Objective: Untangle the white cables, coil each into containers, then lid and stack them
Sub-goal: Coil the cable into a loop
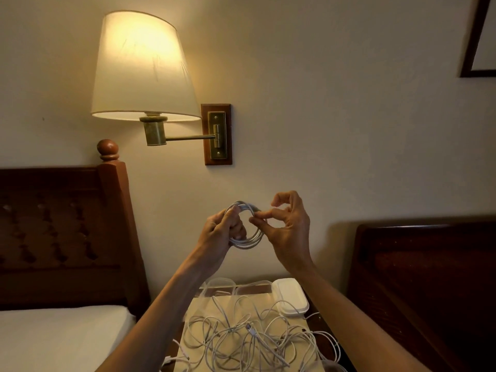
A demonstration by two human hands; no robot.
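I hold a small coil of white cable (251, 241) up in front of the wall, at chest height. My left hand (222, 232) grips the coil's left side. My right hand (287, 224) pinches the coil's upper right between thumb and forefinger. Below, a tangled heap of white cables (249, 336) lies on a pale sheet on the nightstand. Clear open containers (222, 287) stand at the back of the nightstand, partly hidden by my left forearm. A stack of white lids (291, 296) rests at the back right.
A lit wall lamp (142, 68) on a brass arm hangs above left. A wooden headboard (61, 232) and white mattress (59, 336) lie to the left. A second dark headboard (424, 277) stands right. A picture frame corner (472, 49) shows top right.
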